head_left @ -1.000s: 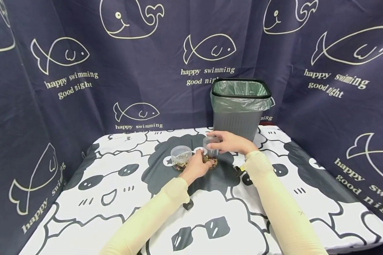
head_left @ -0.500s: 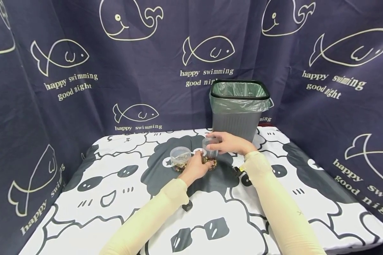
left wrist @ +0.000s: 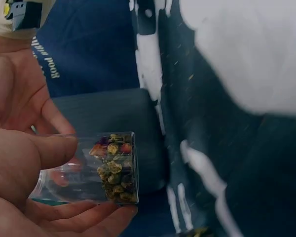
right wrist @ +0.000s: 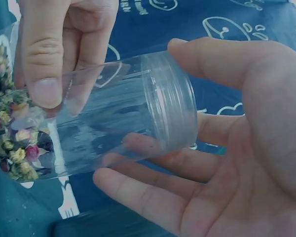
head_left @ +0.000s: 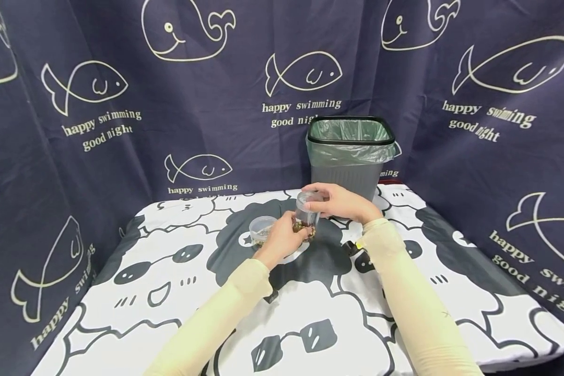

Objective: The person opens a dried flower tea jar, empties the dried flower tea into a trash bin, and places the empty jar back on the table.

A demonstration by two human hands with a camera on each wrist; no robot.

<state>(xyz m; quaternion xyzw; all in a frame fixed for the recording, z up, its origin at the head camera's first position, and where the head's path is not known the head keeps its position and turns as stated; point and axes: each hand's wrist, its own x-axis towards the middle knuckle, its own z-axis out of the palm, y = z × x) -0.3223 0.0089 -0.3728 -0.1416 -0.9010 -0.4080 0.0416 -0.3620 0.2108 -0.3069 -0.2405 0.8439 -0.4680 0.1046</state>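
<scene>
While a sheep-printed tablecloth covers the table, a small clear plastic tub with dried flowers in it stands at the left, just beside the left hand. That hand curls thumb and fingers round the lower part of a clear, round plastic jar, whose bottom is packed with dried buds, yellowish with a few pink ones. Both hands hold the jar above the cloth, near the table's middle. At its ribbed, threaded mouth the right hand cups it, thumb on top, fingers curved underneath, forearm in a cream sleeve reaching in from the right. Behind stands a grey ribbed bin lined with a thin green bag.
</scene>
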